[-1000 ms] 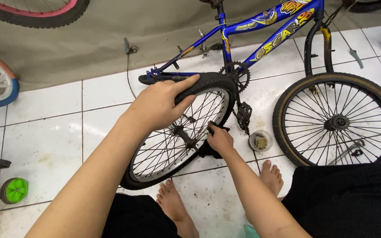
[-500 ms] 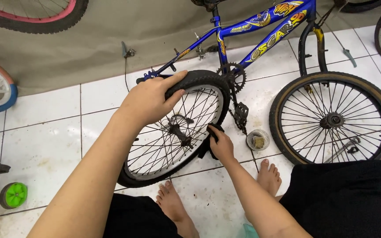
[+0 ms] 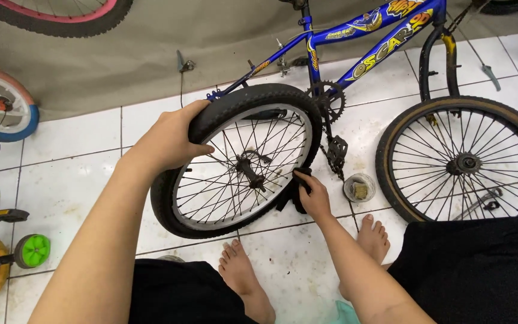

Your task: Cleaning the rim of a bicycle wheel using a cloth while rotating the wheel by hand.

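Note:
A loose bicycle wheel (image 3: 238, 162) with a black tyre and silver spokes stands tilted on the tiled floor in front of me. My left hand (image 3: 169, 141) grips the tyre at its upper left. My right hand (image 3: 313, 195) presses a black cloth (image 3: 292, 195) against the rim at the wheel's lower right. Behind the wheel lies a blue bicycle frame (image 3: 355, 42) with its chainring (image 3: 330, 102) and pedal (image 3: 336, 150) showing.
A second wheel with a tan-walled tyre (image 3: 466, 162) rests on the right. A small round tin (image 3: 359, 187) sits between the wheels. My bare feet (image 3: 244, 279) are on the tiles. A child's bike with a green training wheel (image 3: 31, 251) stands at left.
The wheel has turned and shifted a little under my left hand. My right hand has stayed at the lower right rim with the cloth.

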